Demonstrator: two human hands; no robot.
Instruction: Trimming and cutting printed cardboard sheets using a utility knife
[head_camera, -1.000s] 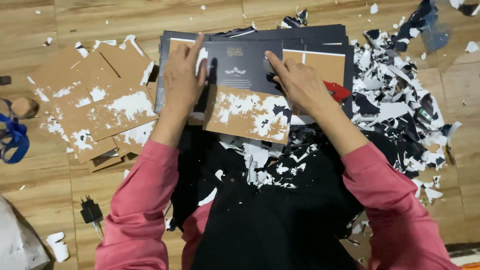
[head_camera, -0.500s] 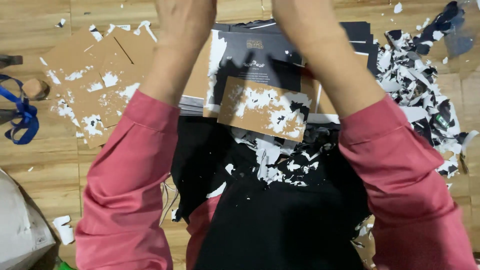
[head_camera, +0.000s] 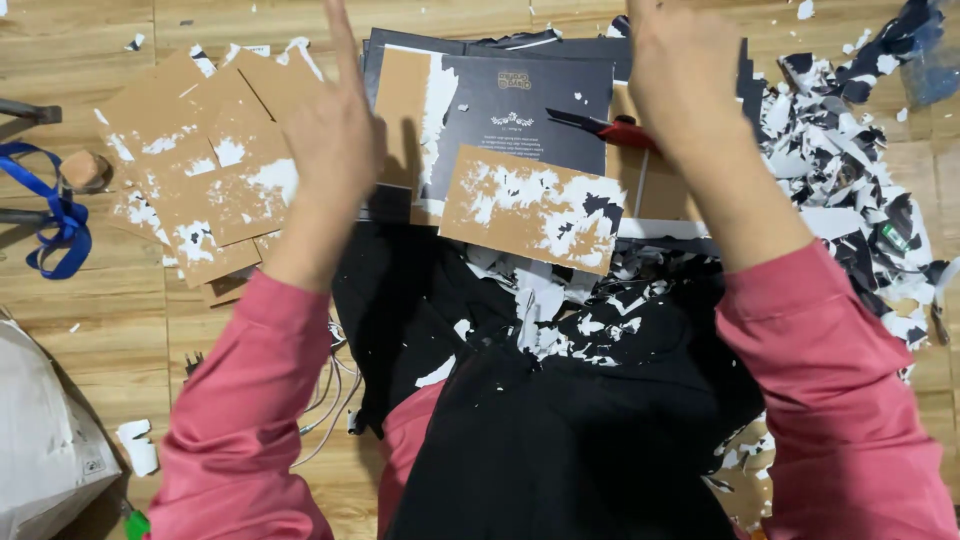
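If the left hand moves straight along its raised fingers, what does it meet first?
Probably nothing: the left hand points toward the frame's top edge, over bare wooden floor. Depth is unclear.

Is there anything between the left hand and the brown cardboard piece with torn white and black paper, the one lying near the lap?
Nothing visible stands between them. The left hand is raised and open, empty, up and to the left of the cardboard piece. Only the flat dark sheets lie in the gap. The red-handled cutter lies farther right, under the right hand.
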